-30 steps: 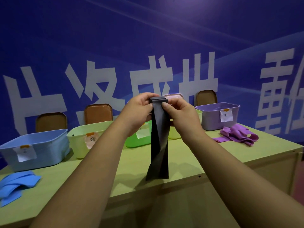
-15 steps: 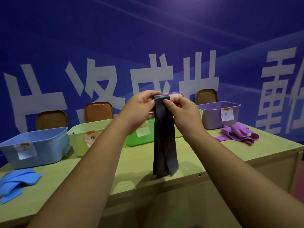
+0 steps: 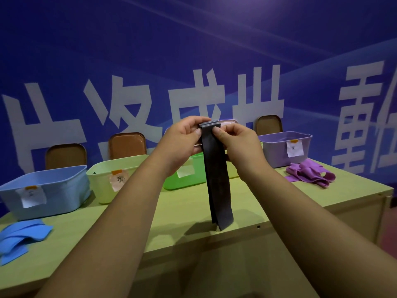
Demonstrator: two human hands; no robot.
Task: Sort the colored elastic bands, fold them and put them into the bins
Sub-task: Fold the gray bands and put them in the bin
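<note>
Behind everything, a deep blue wall banner (image 3: pixel 193 39) fills most of the view, and its large white Chinese characters are partly hidden by the arms. Below it a pale green table (image 3: pixel 182 211) carries a row of bins: a blue bin (image 3: pixel 53 196) at the far left, a pale yellow-green bin (image 3: pixel 101 179), a bright green bin (image 3: pixel 193 181) and, well to the right, a purple bin (image 3: pixel 277 151). Brown rounded panels (image 3: pixel 126 145) stand behind them.

Held up in front of the bright green bin, the dark grey band (image 3: pixel 218 179) hangs straight down in several flat layers. Whether its lower end touches the table's near edge I cannot tell. The left hand (image 3: pixel 182 143) and right hand (image 3: pixel 240 145) each pinch its folded top between thumb and fingers.

Blue bands (image 3: pixel 21 235) lie heaped at the left end and purple bands (image 3: pixel 309 175) lie just beside the purple bin. The paper labels (image 3: pixel 32 195) on the bins are too small to read.
</note>
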